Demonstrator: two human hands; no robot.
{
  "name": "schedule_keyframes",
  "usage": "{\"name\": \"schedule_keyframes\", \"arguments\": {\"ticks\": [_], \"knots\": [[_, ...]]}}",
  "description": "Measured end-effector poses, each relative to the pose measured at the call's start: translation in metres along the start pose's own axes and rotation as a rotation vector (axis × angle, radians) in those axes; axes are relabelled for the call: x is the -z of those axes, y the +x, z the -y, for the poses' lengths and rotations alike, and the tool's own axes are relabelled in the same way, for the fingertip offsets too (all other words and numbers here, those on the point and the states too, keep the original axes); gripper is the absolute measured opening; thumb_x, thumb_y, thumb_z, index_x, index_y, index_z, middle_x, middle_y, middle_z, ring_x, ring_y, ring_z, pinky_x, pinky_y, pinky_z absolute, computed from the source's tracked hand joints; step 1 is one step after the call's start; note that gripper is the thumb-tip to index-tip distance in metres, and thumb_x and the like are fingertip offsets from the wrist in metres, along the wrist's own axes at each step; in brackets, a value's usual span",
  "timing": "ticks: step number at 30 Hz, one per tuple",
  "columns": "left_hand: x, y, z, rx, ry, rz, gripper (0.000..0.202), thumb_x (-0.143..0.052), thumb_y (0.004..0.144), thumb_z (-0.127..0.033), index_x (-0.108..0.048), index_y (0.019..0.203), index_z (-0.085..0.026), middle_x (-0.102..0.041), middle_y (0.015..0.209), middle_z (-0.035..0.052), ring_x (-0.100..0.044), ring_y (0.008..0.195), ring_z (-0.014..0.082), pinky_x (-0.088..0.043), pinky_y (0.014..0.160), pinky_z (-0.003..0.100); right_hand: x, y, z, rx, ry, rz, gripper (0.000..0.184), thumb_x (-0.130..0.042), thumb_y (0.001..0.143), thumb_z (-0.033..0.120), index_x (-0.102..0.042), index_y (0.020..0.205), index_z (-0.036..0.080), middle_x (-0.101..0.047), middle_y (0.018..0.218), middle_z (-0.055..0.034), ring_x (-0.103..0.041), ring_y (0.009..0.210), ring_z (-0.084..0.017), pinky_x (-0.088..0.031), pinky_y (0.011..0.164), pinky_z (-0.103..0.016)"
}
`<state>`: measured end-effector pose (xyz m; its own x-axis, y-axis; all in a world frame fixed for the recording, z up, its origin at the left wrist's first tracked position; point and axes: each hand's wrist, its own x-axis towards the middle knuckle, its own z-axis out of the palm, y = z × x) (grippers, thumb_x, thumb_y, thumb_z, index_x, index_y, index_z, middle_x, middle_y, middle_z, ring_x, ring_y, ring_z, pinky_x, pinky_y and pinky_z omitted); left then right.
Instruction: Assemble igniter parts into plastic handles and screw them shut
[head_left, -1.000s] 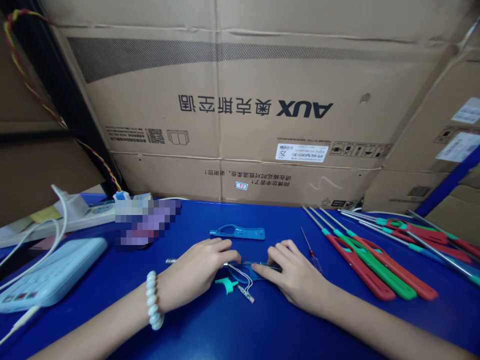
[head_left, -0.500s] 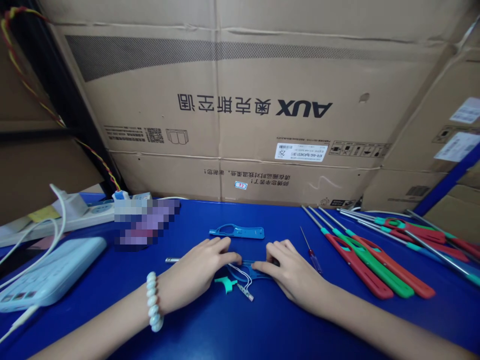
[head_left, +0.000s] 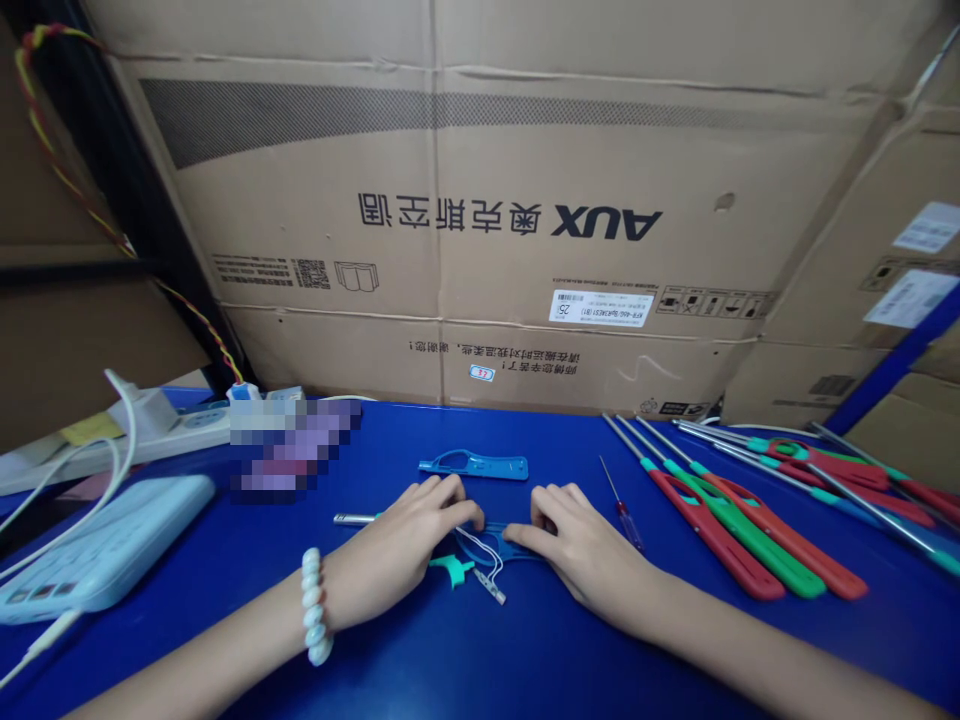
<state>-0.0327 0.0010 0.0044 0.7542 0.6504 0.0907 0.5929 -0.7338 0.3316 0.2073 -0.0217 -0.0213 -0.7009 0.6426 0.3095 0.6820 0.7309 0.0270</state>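
A blue lighter handle half (head_left: pixel 495 538) lies low over the table, partly hidden behind my fingers. At its left end my left hand (head_left: pixel 405 535) is closed on it, thumb and fingertips pinching. My right hand (head_left: pixel 592 545) grips the right end with curled fingers. A metal tube (head_left: pixel 354 519) sticks out left from behind my left hand. White wires (head_left: pixel 491 552) run from under my left fingers to a small igniter piece (head_left: pixel 490 587). Beside that lies a teal trigger (head_left: pixel 454 571). The other blue handle half (head_left: pixel 480 465) rests farther back, apart from both hands.
A screwdriver (head_left: pixel 627 522) lies right of my right hand. Red, green and orange long lighters (head_left: pixel 772 530) are spread at the right. At left are a power bank (head_left: pixel 112 545) and a power strip (head_left: pixel 199 428). A cardboard box (head_left: pixel 480 150) stands behind.
Both hands stay almost in the same place on the blue handle half. The view has shifted slightly; nothing has been taken up or let go.
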Motion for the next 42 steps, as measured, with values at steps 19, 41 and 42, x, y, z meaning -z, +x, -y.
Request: {"name": "schedule_keyframes", "arguments": {"ticks": [19, 41, 42], "knots": [[-0.002, -0.001, 0.0, -0.038, 0.08, 0.0, 0.072, -0.03, 0.067, 0.014, -0.052, 0.121, -0.029, -0.047, 0.1, 0.0039, -0.046, 0.087, 0.0183, -0.037, 0.079, 0.031, -0.004, -0.005, -0.005, 0.015, 0.08, -0.092, 0.035, -0.04, 0.089, 0.008, -0.06, 0.114, 0.023, -0.049, 0.093, -0.008, -0.043, 0.08, -0.018, -0.034, 0.069, -0.031], [-0.001, 0.0, 0.0, -0.074, 0.093, -0.032, 0.04, -0.034, 0.078, 0.009, -0.053, 0.099, -0.02, -0.051, 0.099, 0.0027, -0.05, 0.089, 0.0182, -0.036, 0.077, 0.028, -0.003, -0.008, 0.01, 0.108, 0.179, -0.213, 0.017, -0.04, 0.092, 0.02, -0.056, 0.087, 0.016, -0.057, 0.075, -0.0053, -0.049, 0.068, -0.016, -0.038, 0.064, -0.029], [-0.002, 0.0, -0.001, -0.076, 0.092, -0.025, 0.041, -0.035, 0.077, 0.01, -0.053, 0.099, -0.02, -0.051, 0.099, 0.0026, -0.05, 0.09, 0.0182, -0.036, 0.077, 0.028, -0.004, -0.008, 0.012, 0.126, 0.153, -0.187, 0.017, -0.042, 0.091, 0.024, -0.056, 0.085, 0.016, -0.057, 0.075, -0.0049, -0.049, 0.068, -0.017, -0.037, 0.064, -0.03]]}}
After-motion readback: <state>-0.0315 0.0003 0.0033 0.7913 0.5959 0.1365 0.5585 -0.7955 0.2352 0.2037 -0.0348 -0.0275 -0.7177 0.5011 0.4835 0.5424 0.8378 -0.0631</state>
